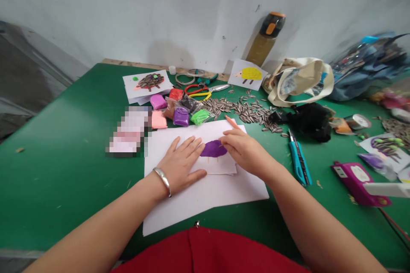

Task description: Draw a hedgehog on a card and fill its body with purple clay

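Note:
White paper (192, 196) lies on the green table, with a smaller white sheet (226, 167) on top. That small sheet bears a flat purple clay shape (213, 149) with thin lines below it. My left hand (181, 163) rests flat at the left of the purple shape, fingers spread. At the shape's right end, my right hand (241, 149) has its fingers curled together. An orange pencil-like stick (232, 122) sticks up beside its fingers; what the fingertips pinch is too small to make out.
Clay packets (181, 116), sunflower seeds (250, 111), pliers (198, 90) and scissors (219, 88) lie behind the paper. A phone (130, 130) is at left; a teal cutter (299, 160), black bag (310, 121) and magenta device (360, 183) are at right. A bottle (265, 38) stands behind.

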`<action>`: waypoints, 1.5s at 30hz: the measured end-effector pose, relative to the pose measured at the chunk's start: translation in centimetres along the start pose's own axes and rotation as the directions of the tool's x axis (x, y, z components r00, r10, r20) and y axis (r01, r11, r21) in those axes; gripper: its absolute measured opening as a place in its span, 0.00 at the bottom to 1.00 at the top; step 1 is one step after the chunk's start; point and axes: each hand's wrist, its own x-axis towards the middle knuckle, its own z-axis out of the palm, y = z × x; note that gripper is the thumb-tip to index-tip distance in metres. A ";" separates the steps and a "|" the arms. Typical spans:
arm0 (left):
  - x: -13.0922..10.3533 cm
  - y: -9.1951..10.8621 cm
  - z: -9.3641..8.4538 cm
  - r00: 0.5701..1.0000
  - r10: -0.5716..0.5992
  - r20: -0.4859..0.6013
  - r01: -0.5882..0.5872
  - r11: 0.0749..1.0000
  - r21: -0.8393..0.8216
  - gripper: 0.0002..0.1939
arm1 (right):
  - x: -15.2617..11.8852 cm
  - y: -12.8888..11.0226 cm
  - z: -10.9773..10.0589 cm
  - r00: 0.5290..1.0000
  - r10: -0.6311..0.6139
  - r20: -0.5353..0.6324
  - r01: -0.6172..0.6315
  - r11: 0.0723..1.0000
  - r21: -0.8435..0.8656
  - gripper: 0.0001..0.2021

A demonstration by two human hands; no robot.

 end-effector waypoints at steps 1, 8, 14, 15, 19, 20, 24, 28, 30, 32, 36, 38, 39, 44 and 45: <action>0.0 0.0 0.0 1.000 0.003 -0.002 -0.003 1.000 -0.002 0.35 | -0.1 -0.2 0.1 1.000 -0.007 0.019 0.008 1.000 -0.014 0.11; 0.0 0.0 -0.2 1.000 0.001 -0.004 -0.001 1.000 -0.010 0.35 | -0.4 -0.1 1.3 1.000 -0.017 -0.009 0.016 1.000 -0.025 0.10; 0.0 0.0 -0.1 1.000 -0.006 0.008 0.006 1.000 -0.002 0.35 | -0.3 1.1 2.6 0.997 -0.062 0.035 0.066 0.987 -0.147 0.10; 0.0 0.0 -0.1 1.000 -0.007 0.010 0.007 1.000 0.000 0.35 | -0.3 1.1 2.7 0.998 -0.059 0.034 0.064 0.986 -0.154 0.10; -0.1 0.0 -0.1 1.000 0.000 0.005 0.000 1.000 0.003 0.35 | -0.3 0.9 2.9 0.998 -0.054 0.019 0.056 0.989 -0.137 0.10; -0.1 0.0 -0.1 1.000 0.001 0.004 -0.001 1.000 0.003 0.35 | -0.3 0.8 2.9 0.998 -0.060 0.022 0.063 0.988 -0.142 0.10; 0.0 0.1 -0.1 1.000 -0.005 0.004 0.005 1.000 -0.003 0.35 | -0.2 0.8 3.3 0.996 -0.080 0.047 0.087 0.978 -0.190 0.10; 0.0 0.1 -0.2 1.000 -0.003 -0.003 0.003 1.000 -0.013 0.35 | -0.3 0.8 3.5 0.996 -0.071 0.046 0.078 0.983 -0.167 0.11; -0.1 0.2 -0.2 1.000 -0.004 0.004 0.004 1.000 -0.013 0.35 | -0.4 0.7 3.5 0.996 -0.080 0.050 0.087 0.982 -0.170 0.10; -0.1 0.2 -0.2 1.000 -0.008 0.007 0.008 1.000 -0.013 0.35 | -0.3 0.6 3.5 0.995 -0.087 0.057 0.096 0.981 -0.170 0.09; -0.1 0.1 0.0 1.000 -0.008 -0.016 0.007 1.000 -0.019 0.35 | 0.0 0.5 2.9 0.998 -0.061 -0.012 0.060 0.995 -0.080 0.09; -0.1 0.1 0.0 1.000 -0.005 -0.022 0.004 1.000 -0.021 0.34 | 0.0 0.5 2.3 0.997 -0.025 -0.074 0.023 0.999 -0.026 0.09; -0.1 0.0 0.1 1.000 -0.004 -0.023 0.003 1.000 -0.021 0.34 | -0.1 0.6 2.0 0.995 -0.002 -0.097 0.001 1.000 -0.011 0.09; -0.1 -0.1 -0.1 1.000 -0.003 -0.002 0.003 1.000 -0.020 0.35 | -0.8 0.5 0.7 0.992 0.073 -0.099 -0.075 0.997 -0.010 0.10; -0.1 0.0 -0.1 1.000 -0.004 -0.003 0.004 1.000 -0.023 0.35 | -0.9 0.3 0.5 0.994 0.078 -0.081 -0.078 0.997 0.003 0.10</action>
